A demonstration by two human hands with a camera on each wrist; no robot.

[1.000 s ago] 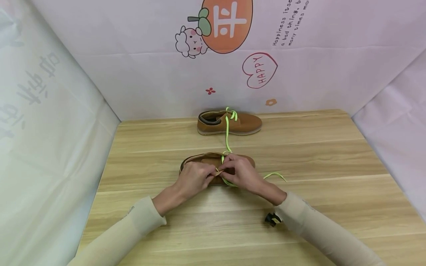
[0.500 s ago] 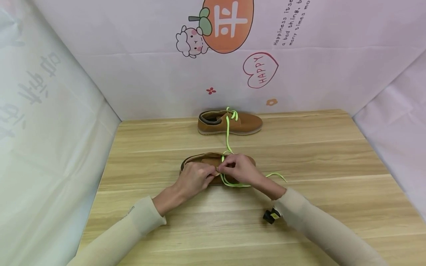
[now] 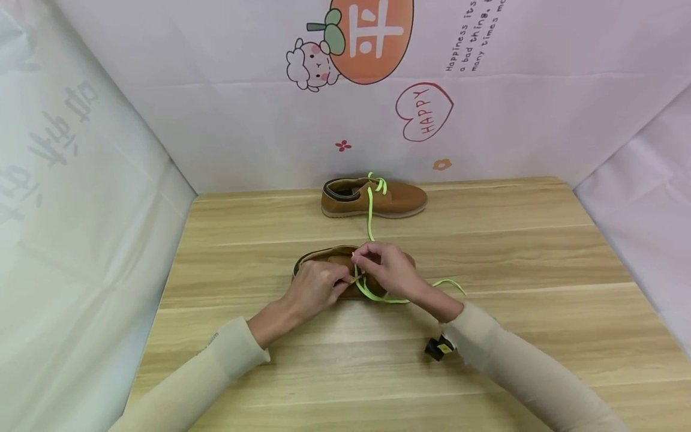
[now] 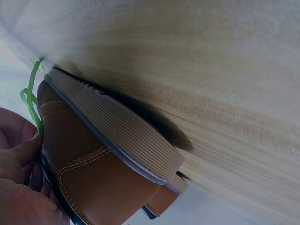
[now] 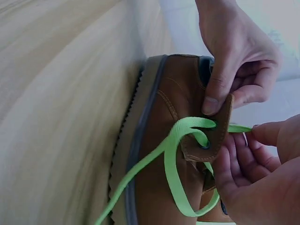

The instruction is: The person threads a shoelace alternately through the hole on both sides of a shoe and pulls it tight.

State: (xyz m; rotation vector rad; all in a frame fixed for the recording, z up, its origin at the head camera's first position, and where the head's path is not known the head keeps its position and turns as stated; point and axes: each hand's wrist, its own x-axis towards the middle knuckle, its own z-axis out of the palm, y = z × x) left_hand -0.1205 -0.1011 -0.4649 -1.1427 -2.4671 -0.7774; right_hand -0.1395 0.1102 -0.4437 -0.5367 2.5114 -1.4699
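Note:
A brown leather shoe (image 5: 164,98) stands on the wooden table in front of me, toe to the right. My left hand (image 3: 315,287) pinches its eyelet flap (image 5: 221,143) between thumb and fingers, holding the flap raised. A bright green shoelace (image 5: 171,173) passes through the flap's eyelets. On the flap's inner side, my right hand (image 3: 397,275) pinches the short lace end (image 5: 240,128) between thumb and finger. A loop of lace hangs over the shoe's side, and a loose tail (image 3: 449,283) lies to the right.
A second brown shoe (image 3: 405,200) with green laces stands behind, close to the white printed backdrop (image 3: 243,132). Its lace trails forward over the wooden table (image 3: 513,252). A small black device (image 3: 437,348) sits by my right cuff.
My right hand has moved from beside the flap to slightly up and away, drawing the lace end along. The left hand keeps its pinch on the flap, nearly still.

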